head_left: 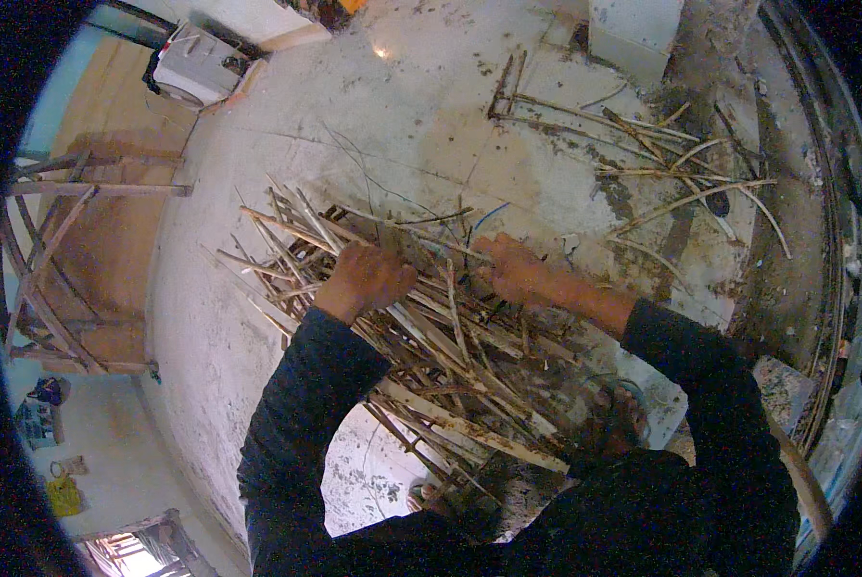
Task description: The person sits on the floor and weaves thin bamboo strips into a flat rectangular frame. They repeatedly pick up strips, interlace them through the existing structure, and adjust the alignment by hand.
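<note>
A loose heap of thin sticks (pixel 450 337) lies slantwise on the floor in front of me, pale and brown, many with bark. My left hand (pixel 368 276) is closed in a fist on top of the heap's far part. Pale sticks pass under or into that fist; what it grips is hidden. To its right my right hand (pixel 513 269) is closed at the heap's right edge, its fingers around the end of a thin stick (pixel 431 240) that slopes up to the left. A short blue strand (pixel 490 213) curves up just beyond my right hand. Thin dark wires (pixel 359 159) trail past the heap.
More sticks (pixel 686 178) lie scattered at the far right. A wooden frame (pixel 56 250) of crossed poles stands at the left, before a brown panel (pixel 114 212). A grey-white box-shaped appliance (pixel 198 65) sits at the far left. A pale block (pixel 635 37) stands far right.
</note>
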Action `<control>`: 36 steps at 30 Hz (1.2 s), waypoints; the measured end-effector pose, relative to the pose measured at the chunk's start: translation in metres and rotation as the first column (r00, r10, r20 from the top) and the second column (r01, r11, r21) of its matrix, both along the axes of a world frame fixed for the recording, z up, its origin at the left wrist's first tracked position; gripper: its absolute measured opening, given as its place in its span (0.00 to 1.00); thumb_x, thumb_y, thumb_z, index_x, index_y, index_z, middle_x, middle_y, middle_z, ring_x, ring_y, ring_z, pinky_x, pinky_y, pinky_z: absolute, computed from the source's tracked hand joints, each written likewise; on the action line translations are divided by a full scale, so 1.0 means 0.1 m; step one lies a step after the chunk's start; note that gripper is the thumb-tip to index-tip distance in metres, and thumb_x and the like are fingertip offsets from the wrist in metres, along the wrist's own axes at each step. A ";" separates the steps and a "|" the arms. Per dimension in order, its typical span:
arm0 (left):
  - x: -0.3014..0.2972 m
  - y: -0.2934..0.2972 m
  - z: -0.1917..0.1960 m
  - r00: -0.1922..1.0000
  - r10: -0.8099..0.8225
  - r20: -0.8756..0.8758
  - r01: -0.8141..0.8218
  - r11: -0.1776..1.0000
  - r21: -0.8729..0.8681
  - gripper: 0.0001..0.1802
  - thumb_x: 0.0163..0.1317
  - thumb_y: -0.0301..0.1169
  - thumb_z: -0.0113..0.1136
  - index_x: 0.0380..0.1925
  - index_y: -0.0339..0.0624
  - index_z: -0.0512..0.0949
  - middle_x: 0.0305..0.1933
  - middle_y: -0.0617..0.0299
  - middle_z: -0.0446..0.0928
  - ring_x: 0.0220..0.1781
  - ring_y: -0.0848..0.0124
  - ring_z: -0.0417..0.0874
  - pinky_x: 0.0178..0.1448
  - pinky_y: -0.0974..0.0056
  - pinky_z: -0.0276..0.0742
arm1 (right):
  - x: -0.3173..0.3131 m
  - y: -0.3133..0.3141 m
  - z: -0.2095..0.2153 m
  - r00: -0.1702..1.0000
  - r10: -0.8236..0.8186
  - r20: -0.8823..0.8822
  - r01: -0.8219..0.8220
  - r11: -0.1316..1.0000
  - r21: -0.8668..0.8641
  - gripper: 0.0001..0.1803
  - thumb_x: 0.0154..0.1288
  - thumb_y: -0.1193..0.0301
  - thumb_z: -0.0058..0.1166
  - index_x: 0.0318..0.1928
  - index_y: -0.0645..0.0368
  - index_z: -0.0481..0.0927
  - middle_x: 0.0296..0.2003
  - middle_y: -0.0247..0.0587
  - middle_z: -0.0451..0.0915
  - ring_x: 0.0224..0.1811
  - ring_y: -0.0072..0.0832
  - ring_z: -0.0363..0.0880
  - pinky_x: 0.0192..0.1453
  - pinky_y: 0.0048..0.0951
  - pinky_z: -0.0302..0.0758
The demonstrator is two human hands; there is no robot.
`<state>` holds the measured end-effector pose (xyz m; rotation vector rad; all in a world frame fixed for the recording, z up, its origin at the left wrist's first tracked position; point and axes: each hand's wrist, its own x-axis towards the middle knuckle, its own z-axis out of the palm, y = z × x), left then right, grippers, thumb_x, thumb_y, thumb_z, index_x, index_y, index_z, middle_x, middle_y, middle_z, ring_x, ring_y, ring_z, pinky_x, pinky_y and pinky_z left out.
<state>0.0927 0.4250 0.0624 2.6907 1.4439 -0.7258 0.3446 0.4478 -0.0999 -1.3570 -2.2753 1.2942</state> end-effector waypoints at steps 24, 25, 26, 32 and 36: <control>0.04 0.02 0.05 0.996 0.077 -0.034 -0.079 0.995 -0.055 0.19 0.71 0.46 0.48 0.30 0.53 0.85 0.29 0.53 0.86 0.33 0.51 0.89 0.39 0.45 0.80 | 0.11 0.18 0.73 0.978 -0.206 -0.045 0.205 0.978 -0.024 0.21 0.76 0.53 0.49 0.46 0.58 0.83 0.42 0.53 0.84 0.46 0.53 0.84 0.52 0.51 0.77; 0.03 0.02 0.04 0.993 0.109 -0.039 -0.111 0.992 -0.051 0.20 0.71 0.47 0.48 0.30 0.52 0.85 0.29 0.53 0.86 0.32 0.50 0.88 0.39 0.45 0.80 | 0.15 0.17 0.76 0.975 -0.209 -0.072 0.209 0.978 -0.011 0.20 0.76 0.54 0.49 0.45 0.59 0.83 0.42 0.53 0.84 0.46 0.52 0.84 0.51 0.51 0.77; 0.02 0.02 0.03 0.990 0.136 -0.028 -0.137 0.990 -0.029 0.21 0.72 0.47 0.48 0.29 0.51 0.85 0.29 0.53 0.86 0.32 0.50 0.88 0.39 0.45 0.80 | 0.20 0.19 0.76 0.977 -0.185 -0.105 0.189 0.982 0.026 0.20 0.76 0.55 0.49 0.44 0.59 0.83 0.42 0.53 0.84 0.45 0.51 0.84 0.51 0.50 0.78; -0.02 0.02 -0.09 0.997 0.067 0.037 -0.067 0.998 -0.005 0.24 0.72 0.47 0.48 0.26 0.47 0.85 0.27 0.52 0.86 0.31 0.49 0.87 0.39 0.45 0.80 | 0.30 0.45 0.53 0.922 0.073 -0.381 -0.122 0.987 -0.107 0.18 0.77 0.60 0.49 0.41 0.63 0.81 0.37 0.47 0.82 0.39 0.40 0.80 0.46 0.40 0.77; -0.02 0.02 -0.08 0.993 0.119 0.013 -0.119 0.993 0.018 0.20 0.71 0.48 0.49 0.30 0.52 0.85 0.27 0.50 0.85 0.32 0.48 0.88 0.39 0.43 0.80 | 0.16 0.42 0.36 0.843 0.524 -0.122 -0.438 0.800 0.409 0.20 0.78 0.58 0.48 0.42 0.65 0.80 0.32 0.38 0.79 0.37 0.30 0.77 0.43 0.34 0.75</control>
